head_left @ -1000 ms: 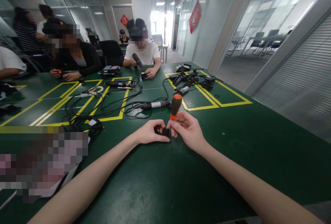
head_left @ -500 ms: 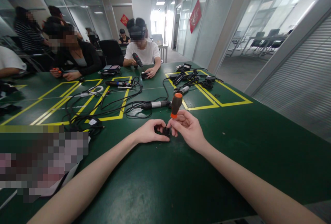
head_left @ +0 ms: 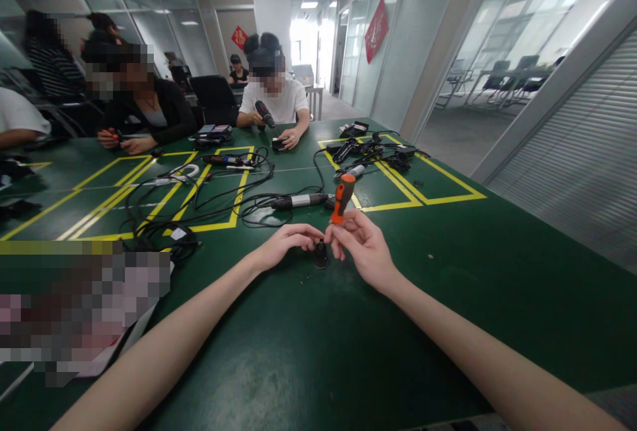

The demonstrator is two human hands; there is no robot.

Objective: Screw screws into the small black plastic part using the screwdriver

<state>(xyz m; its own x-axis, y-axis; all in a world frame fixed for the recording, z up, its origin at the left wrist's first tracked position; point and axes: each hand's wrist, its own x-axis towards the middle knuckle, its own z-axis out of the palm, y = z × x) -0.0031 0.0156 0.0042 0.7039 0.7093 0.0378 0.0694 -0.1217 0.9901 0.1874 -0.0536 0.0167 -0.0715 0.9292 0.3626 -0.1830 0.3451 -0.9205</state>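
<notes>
A screwdriver [head_left: 342, 200] with an orange and dark handle stands nearly upright in my right hand [head_left: 368, 248], its handle tilted a little to the right. The fingers grip it below the handle and hide most of the shaft. Under the fingertips, a small black round part [head_left: 320, 258] with a narrow raised top sits on the green table [head_left: 338, 345]. My left hand [head_left: 281, 245] is just left of and above that part, fingers stretched out toward the right fingertips. I cannot tell whether its fingertips touch the part's top.
Beyond my hands lie a grey-and-black corded tool [head_left: 301, 201] and tangled black cables [head_left: 199, 199]. More black tools [head_left: 371, 149] lie within yellow tape at the right. A pixelated item [head_left: 99, 311] is at the left. Across the table a person [head_left: 276, 99] holds a power drill [head_left: 264, 114].
My left hand has let go of the black part and its fingers have straightened above it. The screwdriver's handle has tilted slightly to the right in my right hand.
</notes>
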